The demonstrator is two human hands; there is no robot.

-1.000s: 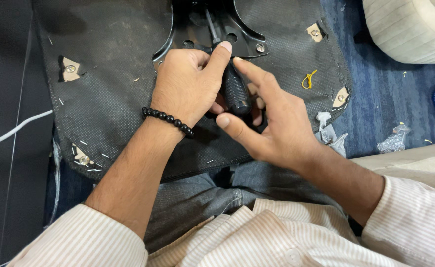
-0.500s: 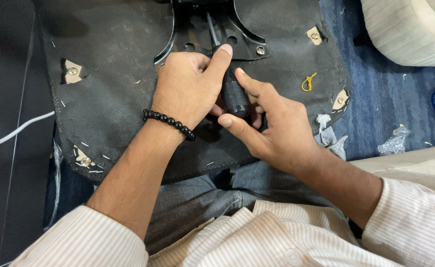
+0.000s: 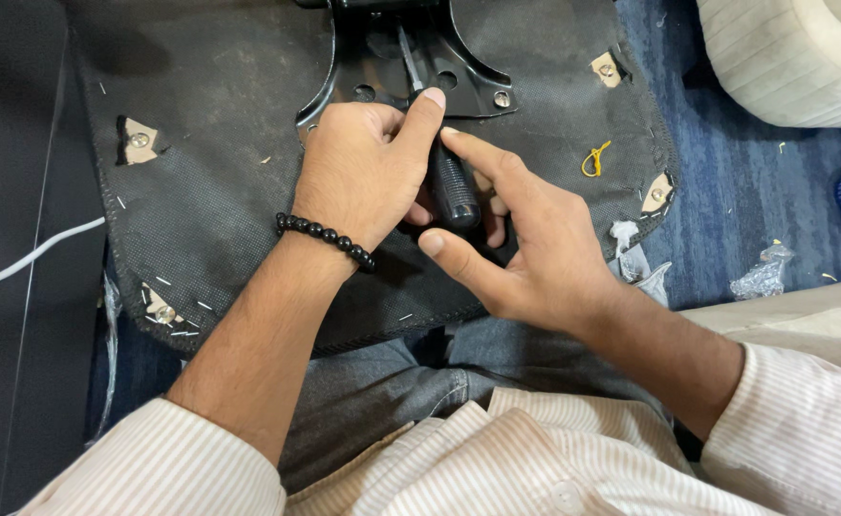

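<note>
Little has moved since the earlier frames: both hands stay wrapped around the screwdriver (image 3: 451,182), and the view has only drifted slightly.

Seen from above, a person sits with a black fabric-covered seat base (image 3: 210,172) lying upside down across the lap. A black metal plate (image 3: 478,72) is fixed to the middle of the base near the top edge, with a bolt head (image 3: 502,98) showing on its right side.

The left hand (image 3: 363,172) is closed around the upper part of the screwdriver's black ribbed handle, thumb stretched up along the shaft toward the plate. A bracelet (image 3: 327,239) of black beads circles the left wrist. The right hand (image 3: 526,248) cups the lower end of the handle from the right, index finger laid along it and thumb pressed beneath, so both hands grip the same tool. The metal shaft runs up from the handle to the plate; its tip is too small to make out.

Tan patches with metal studs sit at the base's corners, one at the left (image 3: 138,139). A yellow tie (image 3: 593,159) lies on the fabric right of the hands. On the blue floor to the right lies a crumpled clear wrapper (image 3: 763,275), and a cream cushion (image 3: 793,57) fills the top right corner. A white cable (image 3: 29,258) crosses the dark surface at left. Striped cream sleeves cover both forearms.
</note>
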